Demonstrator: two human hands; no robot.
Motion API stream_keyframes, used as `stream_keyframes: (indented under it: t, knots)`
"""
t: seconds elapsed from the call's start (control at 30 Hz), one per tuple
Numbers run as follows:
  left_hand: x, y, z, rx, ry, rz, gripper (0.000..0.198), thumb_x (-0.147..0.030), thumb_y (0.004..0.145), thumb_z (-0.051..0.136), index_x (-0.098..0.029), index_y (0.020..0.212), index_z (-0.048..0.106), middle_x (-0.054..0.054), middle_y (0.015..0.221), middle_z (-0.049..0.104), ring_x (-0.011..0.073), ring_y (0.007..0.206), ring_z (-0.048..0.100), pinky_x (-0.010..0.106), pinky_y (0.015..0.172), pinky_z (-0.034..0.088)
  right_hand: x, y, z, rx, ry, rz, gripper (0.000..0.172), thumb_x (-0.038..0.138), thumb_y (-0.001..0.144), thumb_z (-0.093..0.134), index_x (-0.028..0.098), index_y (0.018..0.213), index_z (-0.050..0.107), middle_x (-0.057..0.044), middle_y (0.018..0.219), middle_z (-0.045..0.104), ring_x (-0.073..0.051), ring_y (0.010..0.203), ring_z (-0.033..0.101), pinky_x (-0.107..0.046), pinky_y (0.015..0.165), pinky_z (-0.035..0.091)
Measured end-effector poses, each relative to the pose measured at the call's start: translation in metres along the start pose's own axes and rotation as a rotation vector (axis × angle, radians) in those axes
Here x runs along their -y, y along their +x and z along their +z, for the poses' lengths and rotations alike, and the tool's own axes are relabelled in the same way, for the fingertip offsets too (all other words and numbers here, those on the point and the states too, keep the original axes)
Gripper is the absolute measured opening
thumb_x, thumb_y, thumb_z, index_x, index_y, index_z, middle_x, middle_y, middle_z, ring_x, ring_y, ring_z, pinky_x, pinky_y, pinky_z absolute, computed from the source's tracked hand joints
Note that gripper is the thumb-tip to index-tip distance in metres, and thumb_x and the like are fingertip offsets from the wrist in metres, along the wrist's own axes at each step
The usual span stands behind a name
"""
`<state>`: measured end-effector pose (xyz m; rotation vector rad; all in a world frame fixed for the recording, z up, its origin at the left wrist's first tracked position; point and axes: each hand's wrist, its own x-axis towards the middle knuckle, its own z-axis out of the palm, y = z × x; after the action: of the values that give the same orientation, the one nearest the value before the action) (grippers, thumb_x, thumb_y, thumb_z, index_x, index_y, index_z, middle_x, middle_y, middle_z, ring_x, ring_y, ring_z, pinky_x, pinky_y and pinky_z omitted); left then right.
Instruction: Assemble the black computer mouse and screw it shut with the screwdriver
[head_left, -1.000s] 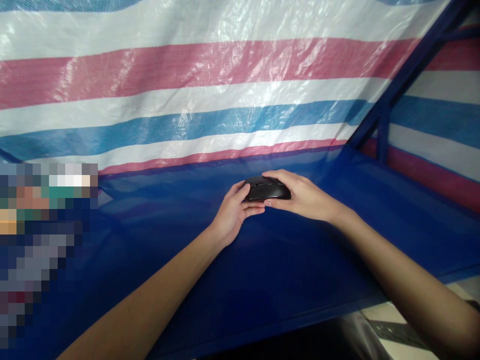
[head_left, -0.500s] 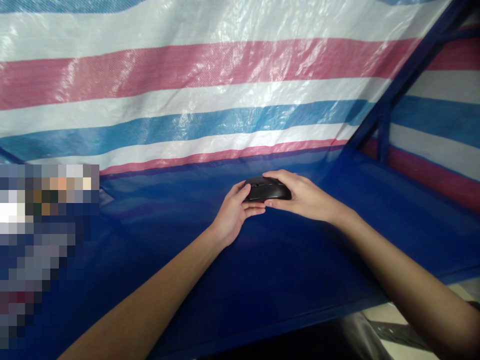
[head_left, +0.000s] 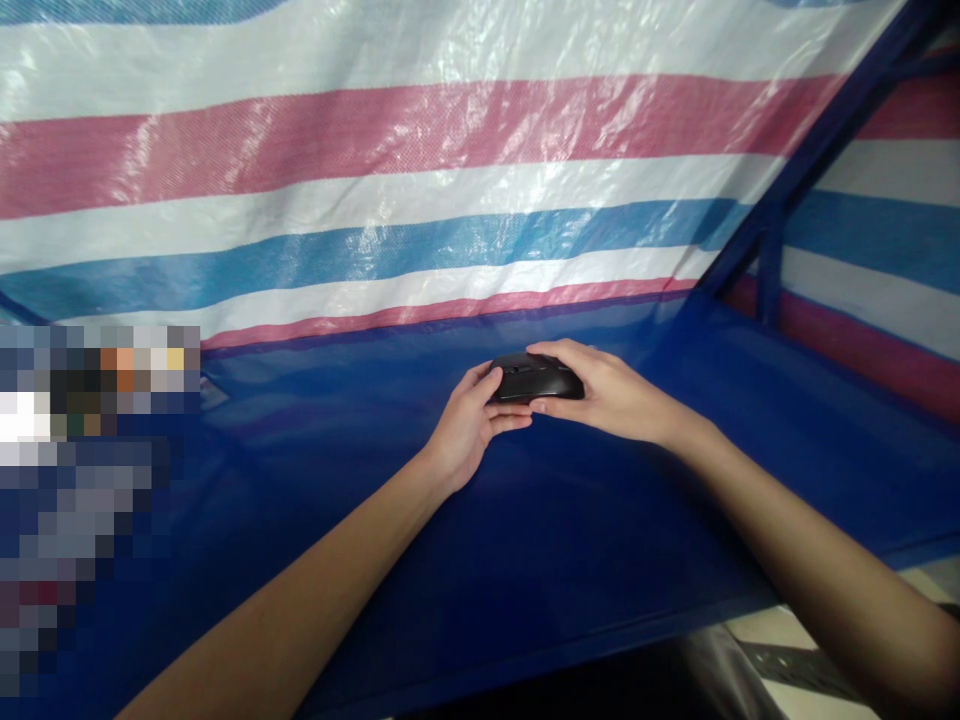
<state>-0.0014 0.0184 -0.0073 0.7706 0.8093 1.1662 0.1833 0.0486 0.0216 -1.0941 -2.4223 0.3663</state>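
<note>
A black computer mouse [head_left: 538,380] is held between my two hands over the blue surface [head_left: 480,540]. My left hand [head_left: 466,425] grips its left end, with the thumb on top and fingers reaching underneath. At the other end, my right hand [head_left: 606,392] has its fingers on the far side and its thumb along the near lower edge. The scroll wheel side faces left. Both hands are closed on the mouse, and its underside is hidden from me.
Behind the surface hangs a red, white and blue striped plastic sheet [head_left: 420,120]. A dark blue frame bar [head_left: 795,160] slants up at the right. Pixelated blocks [head_left: 75,480] hide the left side. The surface's front edge [head_left: 600,640] runs along the bottom.
</note>
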Motion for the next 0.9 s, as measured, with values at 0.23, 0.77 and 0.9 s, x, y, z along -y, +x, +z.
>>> stream_keyframes:
  t: [0.23,0.77,0.9]
  knots:
    - [-0.0003,-0.0005,0.0007,-0.004,-0.003,0.003,0.021,-0.024,0.089,0.048,-0.015,0.108,0.048,0.006,0.075,0.066,0.0156,0.063,0.065,0.029,0.065,0.054,0.0008,0.0001,-0.0002,0.0,-0.017,-0.004,0.055,0.046,0.08,0.059,0.022,0.128,0.045,-0.011,0.124,0.057,-0.029,0.112,0.056,-0.048,0.092,0.044]
    - [0.0006,-0.0002,0.0005,0.001,0.004,0.008,0.02,-0.025,0.09,0.047,-0.015,0.108,0.048,0.006,0.075,0.066,0.0154,0.063,0.065,0.028,0.064,0.054,0.0008,-0.0005,0.0003,-0.002,-0.029,-0.002,0.055,0.047,0.08,0.059,0.022,0.128,0.045,-0.011,0.124,0.058,-0.028,0.112,0.056,-0.049,0.092,0.044]
    - [0.0003,-0.0002,0.0003,0.005,0.002,0.008,0.021,-0.025,0.09,0.047,-0.015,0.108,0.048,0.007,0.076,0.066,0.0154,0.063,0.065,0.028,0.065,0.054,0.0013,-0.0002,0.0002,-0.002,-0.028,0.0,0.055,0.047,0.08,0.059,0.022,0.127,0.046,-0.011,0.123,0.058,-0.029,0.112,0.056,-0.048,0.092,0.044]
